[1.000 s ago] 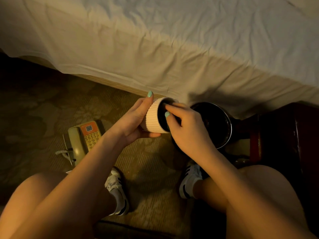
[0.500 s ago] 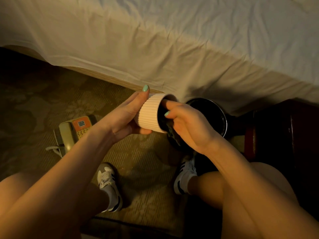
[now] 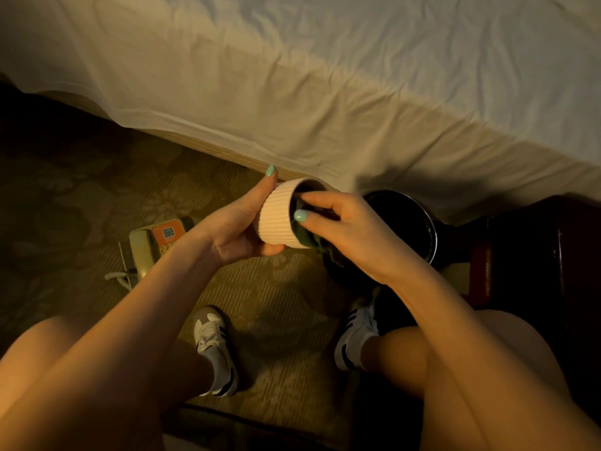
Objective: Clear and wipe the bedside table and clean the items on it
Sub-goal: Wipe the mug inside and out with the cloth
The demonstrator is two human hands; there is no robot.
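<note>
While left hand (image 3: 234, 232) grips ribbed cup (image 3: 276, 219), right hand (image 3: 351, 232) pinches dark cloth (image 3: 307, 239) inside its mouth: cup cleaning underway; phone (image 3: 156, 242), floored left of fingers, probably next.

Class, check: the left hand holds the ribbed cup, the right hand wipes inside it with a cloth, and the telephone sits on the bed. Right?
One error: the head view shows the telephone on the carpet, not the bed. The left hand holds the ribbed cup; the right hand works a cloth inside it.
</note>
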